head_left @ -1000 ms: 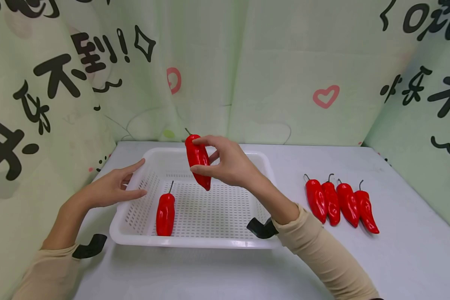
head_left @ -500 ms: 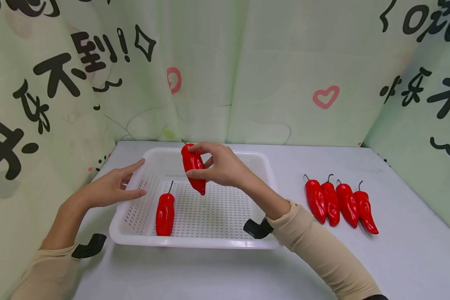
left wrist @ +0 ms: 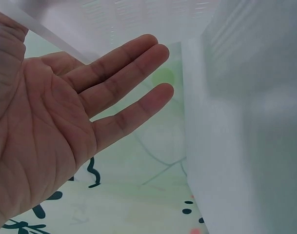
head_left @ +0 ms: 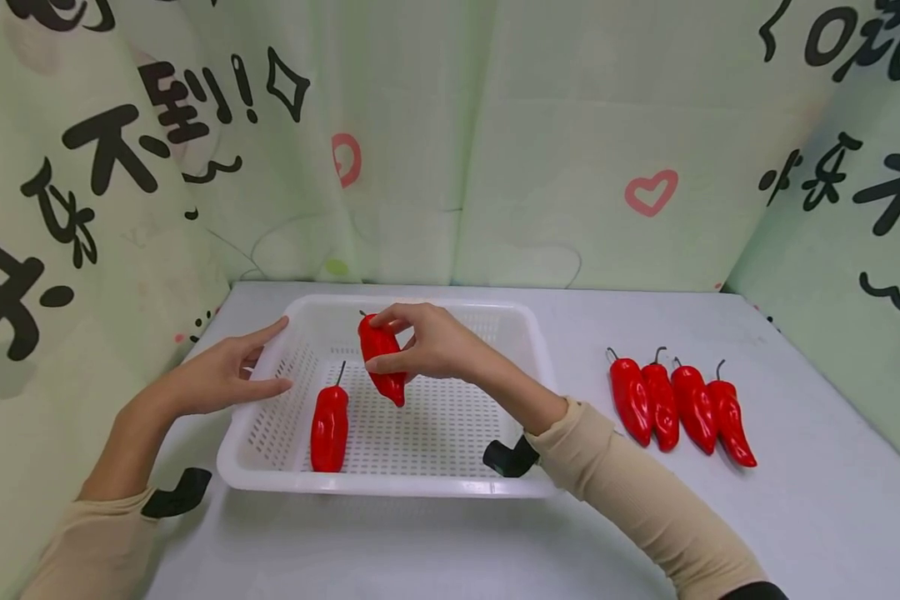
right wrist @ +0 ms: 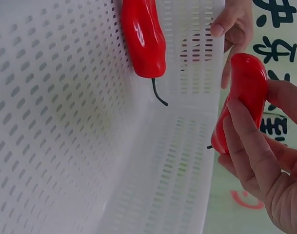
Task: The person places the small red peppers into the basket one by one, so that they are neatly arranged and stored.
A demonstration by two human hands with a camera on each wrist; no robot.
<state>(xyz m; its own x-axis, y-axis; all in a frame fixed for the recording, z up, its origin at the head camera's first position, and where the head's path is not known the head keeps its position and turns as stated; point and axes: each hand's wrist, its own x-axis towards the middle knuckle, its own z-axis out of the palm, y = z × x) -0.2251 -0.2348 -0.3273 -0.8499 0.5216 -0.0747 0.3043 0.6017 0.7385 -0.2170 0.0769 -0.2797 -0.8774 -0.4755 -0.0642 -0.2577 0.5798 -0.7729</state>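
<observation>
My right hand pinches a red chili pepper between thumb and fingers, above the floor of a white perforated plastic basket. Its dark stem points up and away, and its tip hangs down. To its left, a second red chili pepper lies in the basket, stem toward the back. My left hand rests at the basket's left rim, thumb and index finger spread along it. The left wrist view shows the other fingers straight, outside the basket wall.
Several red chili peppers lie side by side on the white table, right of the basket. A pale green printed curtain stands behind and along both sides. Black camera mounts sit at the wrists.
My right hand has lowered the held pepper into the basket, moving slightly left. The left hand stays at the rim, and the other peppers have not moved.
</observation>
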